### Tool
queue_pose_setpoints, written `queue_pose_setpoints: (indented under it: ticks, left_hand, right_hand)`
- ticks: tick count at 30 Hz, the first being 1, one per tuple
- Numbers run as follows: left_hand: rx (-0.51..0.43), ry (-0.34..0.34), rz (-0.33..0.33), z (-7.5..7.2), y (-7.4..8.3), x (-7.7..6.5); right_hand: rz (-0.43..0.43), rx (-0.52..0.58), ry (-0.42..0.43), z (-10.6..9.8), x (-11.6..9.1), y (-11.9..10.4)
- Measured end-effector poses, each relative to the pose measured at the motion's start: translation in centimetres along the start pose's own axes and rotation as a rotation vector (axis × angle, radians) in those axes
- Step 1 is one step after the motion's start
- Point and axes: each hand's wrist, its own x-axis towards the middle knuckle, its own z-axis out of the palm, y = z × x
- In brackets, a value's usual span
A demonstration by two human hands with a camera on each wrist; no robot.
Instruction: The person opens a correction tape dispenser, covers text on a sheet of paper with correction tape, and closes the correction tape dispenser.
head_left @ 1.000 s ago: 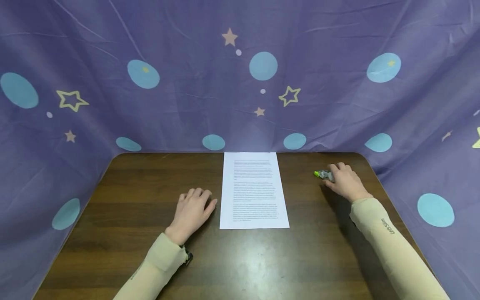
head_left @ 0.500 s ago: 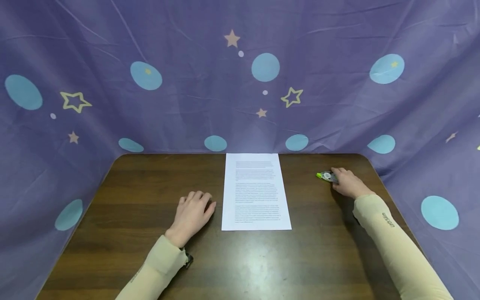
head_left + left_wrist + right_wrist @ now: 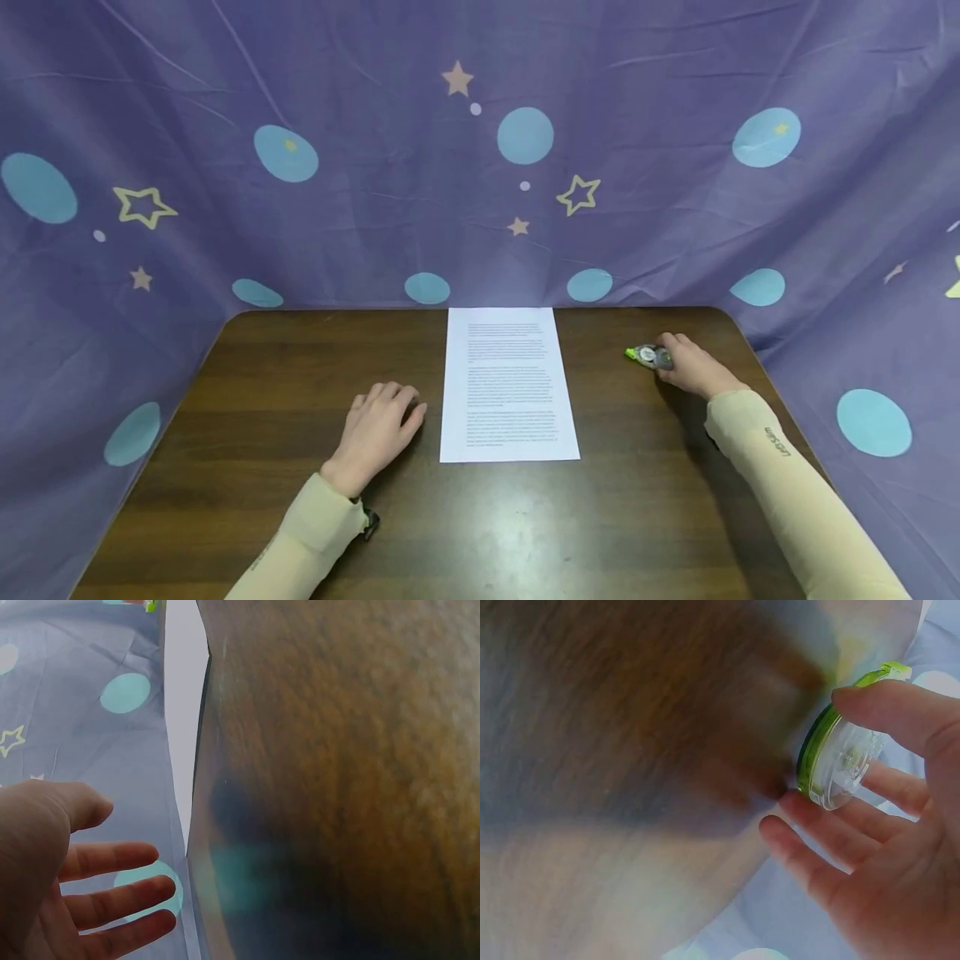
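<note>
A correction tape dispenser (image 3: 649, 357) with a clear body and a bright green tip is at the right of the table. My right hand (image 3: 695, 367) pinches its near end, and the green tip points left. In the right wrist view the thumb lies on the green edge of the correction tape (image 3: 840, 754) and fingers support it from the other side. My left hand (image 3: 377, 429) is held low over the table left of a printed sheet of paper (image 3: 510, 392), with nothing in it. Its fingers (image 3: 120, 898) look loosely extended in the left wrist view.
The brown wooden table (image 3: 510, 525) has rounded far corners. A purple curtain (image 3: 375, 167) with blue dots and stars hangs behind the table and along both sides. The paper reaches the table's far edge.
My right hand has closed its thumb and fingers on the correction tape, which has shifted slightly and shows more of its body. The left hand has moved slightly left.
</note>
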Motion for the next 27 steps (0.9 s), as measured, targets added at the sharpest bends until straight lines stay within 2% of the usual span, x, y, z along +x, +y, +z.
queue_pose_setpoints:
  ticks: [7, 13, 22, 27]
  left_hand:
    - [-0.007, -0.001, 0.006, -0.1, 0.0, 0.0]
    - [-0.014, -0.013, 0.003, 0.0, 0.1, -0.1]
    - [-0.005, -0.011, 0.008, 0.4, 0.4, 0.0]
    - [0.004, -0.009, 0.01, 0.6, 0.6, 0.0]
  right_hand:
    - [-0.041, -0.026, 0.014, -0.2, -0.6, -1.7]
    - [-0.093, -0.089, 0.027, -0.5, -1.2, -4.1]
    - [-0.252, -0.106, 0.117, -0.8, -2.2, -8.5]
    - [-0.296, -0.113, 0.125, -0.7, -2.3, -10.8]
